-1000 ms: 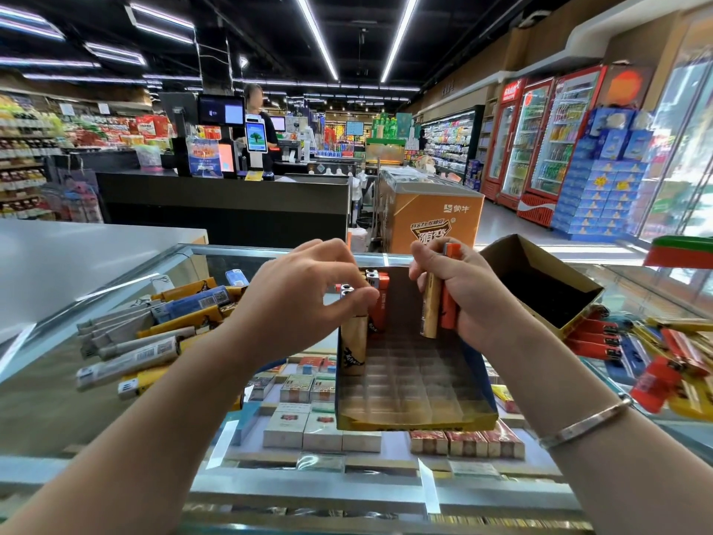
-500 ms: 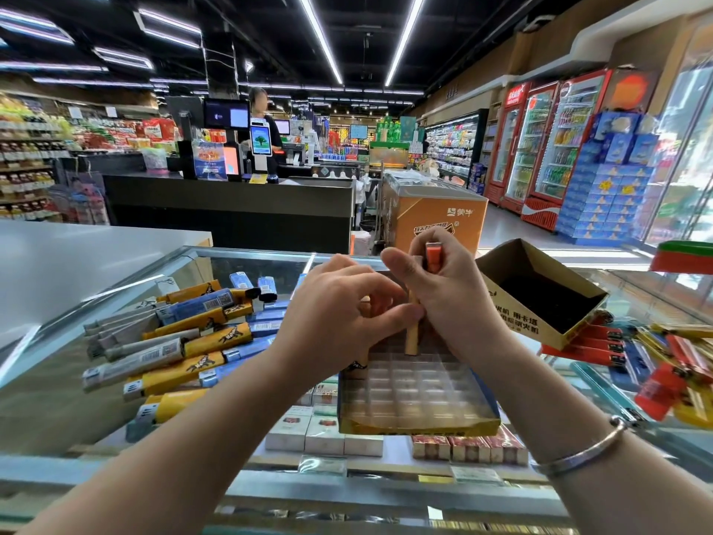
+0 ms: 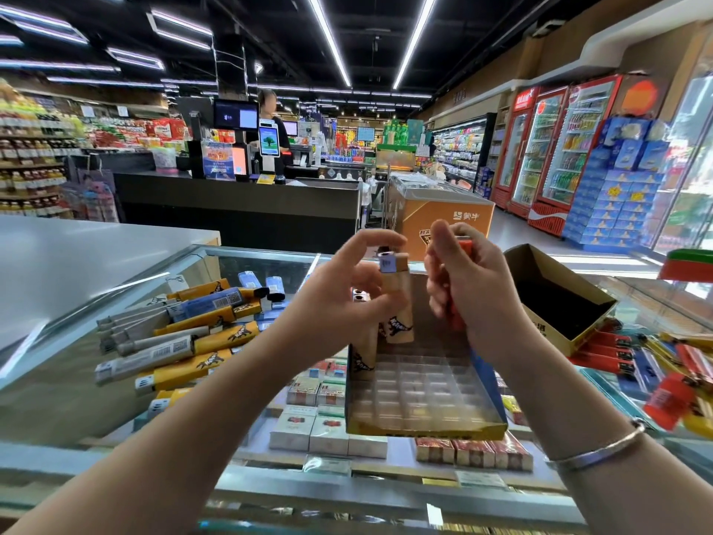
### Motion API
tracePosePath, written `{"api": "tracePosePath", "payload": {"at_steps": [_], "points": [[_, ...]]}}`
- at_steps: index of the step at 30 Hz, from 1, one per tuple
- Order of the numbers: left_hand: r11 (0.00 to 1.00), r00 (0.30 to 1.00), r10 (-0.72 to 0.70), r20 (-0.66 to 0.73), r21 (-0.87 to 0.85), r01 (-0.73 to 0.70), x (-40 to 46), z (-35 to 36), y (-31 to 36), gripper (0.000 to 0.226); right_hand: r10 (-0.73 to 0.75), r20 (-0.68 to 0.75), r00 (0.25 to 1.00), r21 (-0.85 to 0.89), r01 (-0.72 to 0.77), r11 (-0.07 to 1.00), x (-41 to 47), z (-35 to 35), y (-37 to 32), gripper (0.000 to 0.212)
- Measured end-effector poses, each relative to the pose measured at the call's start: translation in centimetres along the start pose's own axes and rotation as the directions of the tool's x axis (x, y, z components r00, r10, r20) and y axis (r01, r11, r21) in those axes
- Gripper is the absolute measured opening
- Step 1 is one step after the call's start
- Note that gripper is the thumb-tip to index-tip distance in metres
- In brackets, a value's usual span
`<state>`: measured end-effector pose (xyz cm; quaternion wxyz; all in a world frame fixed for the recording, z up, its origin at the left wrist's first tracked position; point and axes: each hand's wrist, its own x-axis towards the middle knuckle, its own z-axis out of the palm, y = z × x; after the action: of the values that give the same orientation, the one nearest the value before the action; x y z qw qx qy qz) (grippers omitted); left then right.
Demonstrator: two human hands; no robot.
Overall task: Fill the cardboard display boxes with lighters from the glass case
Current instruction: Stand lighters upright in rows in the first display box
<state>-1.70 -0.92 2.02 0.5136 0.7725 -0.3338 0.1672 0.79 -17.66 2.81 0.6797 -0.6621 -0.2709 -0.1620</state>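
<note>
1. Your left hand (image 3: 347, 299) is raised over the back of the display box (image 3: 424, 391). Its thumb and fingers curl round a tan lighter (image 3: 397, 299), which stands upright with its blue-grey cap just above your fingers.
2. Your right hand (image 3: 467, 295) is just beside the left, nearly touching it, at the same height. It grips an orange lighter (image 3: 461, 279); only the top and a strip of the body show between your fingers. The grip is blurred, so I can't tell how many lighters you hold there.
3. The display box sits on the glass case (image 3: 247, 264), directly below both hands. Its clear slotted tray is mostly unfilled in front. 1 more tan lighter (image 3: 362, 357) stands at its left edge, below your left hand.
4. A pile of loose lighters (image 3: 185, 337), yellow, grey and blue, lies on the glass to the left of your left forearm.
5. A second cardboard box (image 3: 559, 303) sits tilted to the right of your right hand, with its dark inside showing. It rests on loose red lighters (image 3: 605, 353).
6. Cigarette packs (image 3: 328, 430) show through the glass under the display box.
7. A silver bracelet (image 3: 594, 453) is on your right wrist.
</note>
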Motion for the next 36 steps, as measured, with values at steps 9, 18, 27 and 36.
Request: {"api": "tracePosePath", "payload": {"at_steps": [9,18,27,36], "points": [[0.963,0.988,0.125,0.088,0.228,-0.143,0.2,-2.1,-0.4,0.023,0.147,-0.023,0.989,-0.056,-0.148,0.987,0.3,-0.7,1.0,0.037],[0.869,0.963,0.162,0.214,0.432,-0.242,0.1,-2.2,-0.6,0.025,0.196,0.015,0.981,-0.135,-0.192,0.972,0.1,-0.4,1.4,0.037],[0.783,0.941,0.207,0.267,0.532,-0.323,0.2,-2.8,-0.4,0.018,0.210,0.013,0.978,-0.123,-0.207,0.971,0.3,-0.3,1.7,0.036],[0.726,0.937,0.202,0.286,0.598,-0.339,0.2,-2.0,-0.8,0.018,0.197,0.029,0.980,-0.102,-0.193,0.976,0.2,-0.2,1.6,0.038]]}}
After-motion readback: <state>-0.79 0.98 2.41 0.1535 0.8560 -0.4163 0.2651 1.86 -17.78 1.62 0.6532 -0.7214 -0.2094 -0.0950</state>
